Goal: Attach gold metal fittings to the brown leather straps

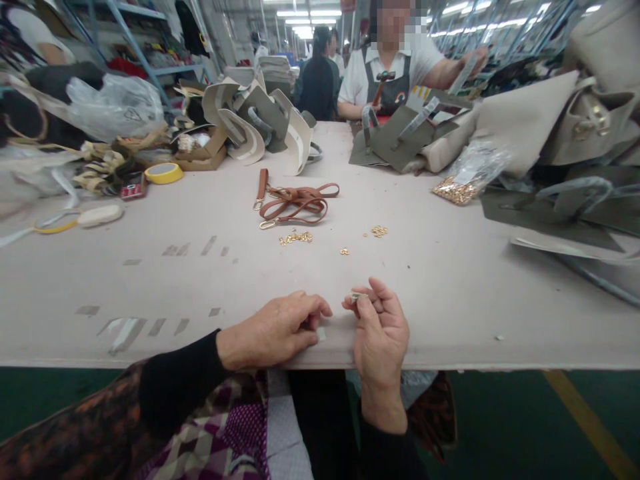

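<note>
My right hand (pixel 381 327) is palm up above the near part of the table, pinching a small, pale, metallic-looking piece (pixel 358 297) between thumb and fingers; its exact kind is too small to make out. To its left, my left hand (pixel 280 328) rests low over the tabletop, back upward, with bent fingers and the thumb apart from the index finger. A small pale scrap (pixel 321 333) shows at that thumb's tip. Beyond both hands are small gold rings (pixel 345 251), another ring group (pixel 379 231) and a pile of small gold metal parts (pixel 299 237).
Brown leather straps (pixel 300 202) with metal clasps lie mid-table (pixel 450 287). Yellow tape (pixel 164 173) is at left. Grey-green bag parts (pixel 395 137), a bag of gold hardware (pixel 463 180) and cream bag pieces (pixel 245 127) crowd the far side. A person (pixel 395 67) stands opposite, near a hammer (pixel 384 80).
</note>
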Tool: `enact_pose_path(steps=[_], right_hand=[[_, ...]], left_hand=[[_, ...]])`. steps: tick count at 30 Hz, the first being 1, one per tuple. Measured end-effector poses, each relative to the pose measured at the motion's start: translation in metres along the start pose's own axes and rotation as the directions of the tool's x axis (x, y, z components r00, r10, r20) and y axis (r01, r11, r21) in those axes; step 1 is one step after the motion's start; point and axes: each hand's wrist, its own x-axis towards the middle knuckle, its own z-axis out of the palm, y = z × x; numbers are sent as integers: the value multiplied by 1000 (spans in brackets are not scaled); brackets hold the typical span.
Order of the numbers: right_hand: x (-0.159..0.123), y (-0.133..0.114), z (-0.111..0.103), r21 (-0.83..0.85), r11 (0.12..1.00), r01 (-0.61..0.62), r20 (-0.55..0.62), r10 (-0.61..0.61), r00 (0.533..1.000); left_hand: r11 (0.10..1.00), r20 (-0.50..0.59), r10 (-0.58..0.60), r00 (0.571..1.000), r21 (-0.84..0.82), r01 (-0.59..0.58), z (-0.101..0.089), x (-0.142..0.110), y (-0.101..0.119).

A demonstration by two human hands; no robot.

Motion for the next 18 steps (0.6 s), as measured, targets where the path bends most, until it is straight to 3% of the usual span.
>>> enact_pose_path(steps=[3,6,12,18], right_hand=[[0,-1,0,-5,1000,-3,6,3,1000],[1,-1,0,-20,1000,0,-1,0,1000],[1,0,0,-41,999,20,9,-19,1000],[-1,1,-1,-49,999,18,14,-18,1000]], left_hand=[[997,-38,44,998,-63,-47,0,-1,-6],[995,-40,95,995,7,-95,1,2,-7],[979,69,93,993,177,-103,-1,14,3],[961,95,86,992,254,-108,-3,22,2]])
